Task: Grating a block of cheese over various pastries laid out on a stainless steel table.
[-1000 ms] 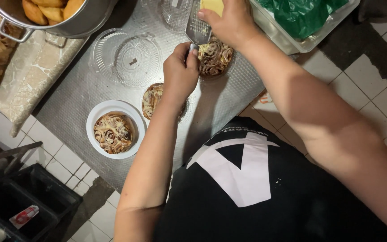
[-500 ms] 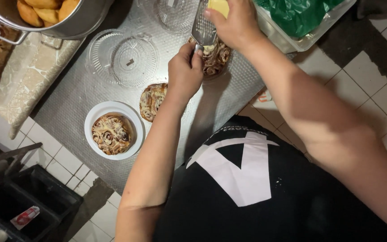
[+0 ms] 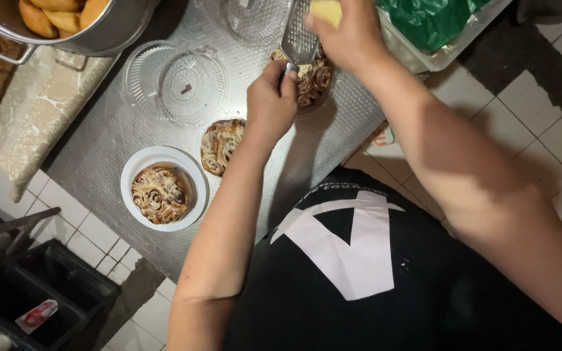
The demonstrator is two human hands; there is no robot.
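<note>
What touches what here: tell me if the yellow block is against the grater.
Touching. The head view shows the right hand pressing the yellow block onto the grater, no gap visible.

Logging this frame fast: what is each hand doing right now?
Left hand: closed around the handle of the metal grater, over a cinnamon roll.
Right hand: closed on a yellow block, pressed to the grater.

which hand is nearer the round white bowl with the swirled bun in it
Left. The left hand grips the metal grater's handle, up and right of the round white bowl. The right hand holds a yellow block farther away.
</note>
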